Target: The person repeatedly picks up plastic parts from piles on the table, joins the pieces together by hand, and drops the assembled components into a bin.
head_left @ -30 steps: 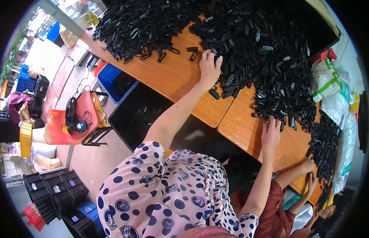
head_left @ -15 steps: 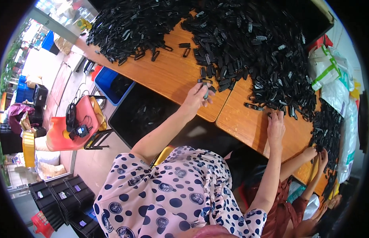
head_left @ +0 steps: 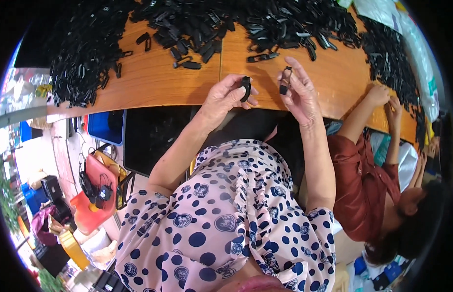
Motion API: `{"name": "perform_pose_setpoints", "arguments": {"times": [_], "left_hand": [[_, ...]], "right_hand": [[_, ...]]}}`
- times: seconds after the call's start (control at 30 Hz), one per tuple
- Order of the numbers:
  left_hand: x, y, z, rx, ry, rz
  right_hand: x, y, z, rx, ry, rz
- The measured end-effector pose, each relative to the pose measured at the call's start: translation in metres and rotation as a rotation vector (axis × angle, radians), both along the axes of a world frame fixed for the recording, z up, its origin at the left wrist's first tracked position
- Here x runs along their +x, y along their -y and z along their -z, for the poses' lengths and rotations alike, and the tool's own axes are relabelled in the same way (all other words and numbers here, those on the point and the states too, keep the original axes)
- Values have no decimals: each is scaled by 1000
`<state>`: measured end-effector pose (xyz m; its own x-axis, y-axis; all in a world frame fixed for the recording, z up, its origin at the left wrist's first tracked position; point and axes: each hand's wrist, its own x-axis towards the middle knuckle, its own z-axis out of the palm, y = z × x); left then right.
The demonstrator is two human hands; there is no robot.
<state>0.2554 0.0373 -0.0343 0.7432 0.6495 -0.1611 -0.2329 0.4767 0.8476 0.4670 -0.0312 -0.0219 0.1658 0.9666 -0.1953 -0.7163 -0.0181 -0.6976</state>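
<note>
My left hand is closed on a dark oval plastic piece, pinched between thumb and fingers above the table's front edge. Level with it to the right, my right hand grips a black plastic frame piece with an open middle and a solid block at its lower end. The two pieces are apart. Beyond my hands lies a heap of similar black pieces, some solid and some frame-like. A few loose ones, such as a black strip-like piece, lie on the wooden table.
More black pieces are heaped at the far left and along the right. At my right a co-worker in a dark red shirt has a hand at the table. A blue crate and a pink chair stand to the left.
My right hand has come back from the heap's edge with a black frame piece in it. My left hand still holds its piece, now nearer the right hand. The view has turned.
</note>
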Motion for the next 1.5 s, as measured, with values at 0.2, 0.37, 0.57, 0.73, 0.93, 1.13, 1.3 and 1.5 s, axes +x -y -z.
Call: {"name": "perform_pose_setpoints", "arguments": {"times": [0.2,0.37,0.57,0.73,0.93,1.13,1.3,1.5], "left_hand": [[14,10,5,-168,134,67],[15,12,7,-302,197,86],[13,8,9,-455,307,137],[10,8,13,-402,225,45],[-14,10,14,-310,105,23],[-152,7,10,352,-925,216],[-200,0,1,1128,-1583,243],[-92,-66,-8,1496,-1035,-385]], "right_hand": [[-1,18,9,26,-49,23],[-2,24,13,8,52,48],[-9,25,16,-31,148,95],[-9,18,12,-69,849,127],[-11,4,17,134,1596,105],[-9,0,33,291,1786,76],[-3,-12,49,240,1498,133],[-25,-16,24,-63,805,18]]}}
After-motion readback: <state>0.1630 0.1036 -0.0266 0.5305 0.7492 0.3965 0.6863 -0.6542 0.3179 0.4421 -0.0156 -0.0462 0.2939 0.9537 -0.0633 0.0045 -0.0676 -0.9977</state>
